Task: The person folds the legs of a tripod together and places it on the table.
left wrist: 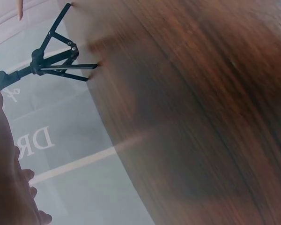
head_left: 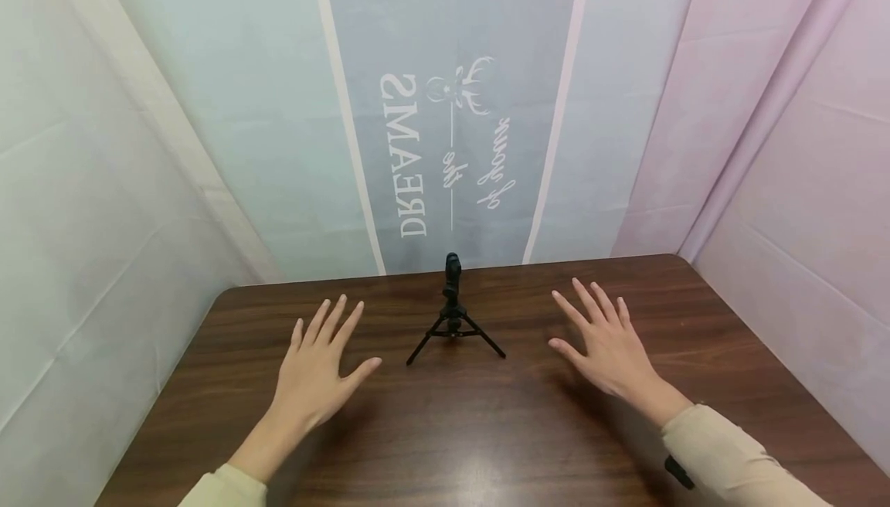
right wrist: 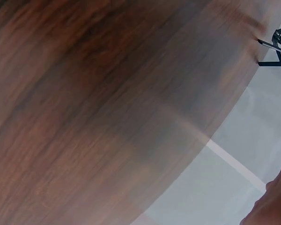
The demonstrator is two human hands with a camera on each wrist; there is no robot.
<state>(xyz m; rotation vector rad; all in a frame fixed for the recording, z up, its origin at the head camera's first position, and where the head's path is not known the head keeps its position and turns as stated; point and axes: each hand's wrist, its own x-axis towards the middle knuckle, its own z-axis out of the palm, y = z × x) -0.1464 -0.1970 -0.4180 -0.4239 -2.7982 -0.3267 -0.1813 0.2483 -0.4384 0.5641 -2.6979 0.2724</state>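
Note:
A small black tripod [head_left: 453,314] stands upright on its spread legs at the back middle of the brown wooden table [head_left: 445,414]. To its left my left hand [head_left: 316,372] is held with fingers spread, holding nothing. On the other side my right hand [head_left: 608,352] is likewise spread and holds nothing. Both hands are apart from the tripod. In the left wrist view the tripod [left wrist: 51,61] appears at upper left, above part of my left hand [left wrist: 4,168]. The right wrist view catches only some tripod legs [right wrist: 274,63] and an edge of my right hand [right wrist: 271,201].
A printed curtain [head_left: 452,105] with mirrored lettering hangs right behind the table's back edge. Pale fabric walls [head_left: 90,182] enclose the left and right sides. Something small and black [head_left: 678,472] shows beneath the right sleeve [head_left: 730,453].

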